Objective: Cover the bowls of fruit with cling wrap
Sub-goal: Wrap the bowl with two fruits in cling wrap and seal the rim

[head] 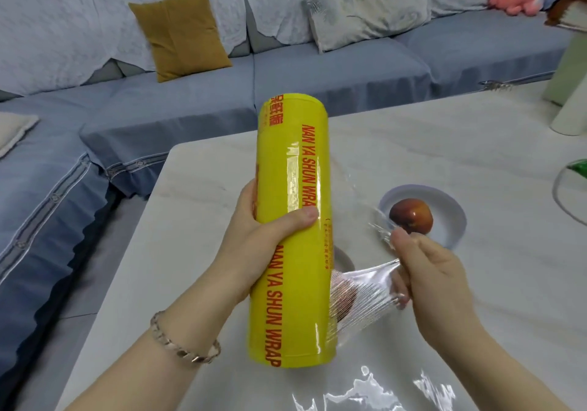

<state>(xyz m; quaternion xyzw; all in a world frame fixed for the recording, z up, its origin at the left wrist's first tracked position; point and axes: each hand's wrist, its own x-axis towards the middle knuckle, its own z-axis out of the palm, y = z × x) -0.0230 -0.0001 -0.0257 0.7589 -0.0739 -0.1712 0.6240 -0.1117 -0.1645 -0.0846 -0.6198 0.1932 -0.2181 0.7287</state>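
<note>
L hand grips roll mid-frame as anchor, R hand pinches film taut to draw a sheet, prob. for bowl w/ fruit right of center.

Pale marble-look table holds a white bowl with a reddish fruit, plus maybe loose film up front.

The cling wrap roll is yellow with red lettering. The desk is pale grey, marble-veined. The bowl is white, the fruit dark red-brown. The sofa is grey-blue; its far cushion appears leaf-printed.
</note>
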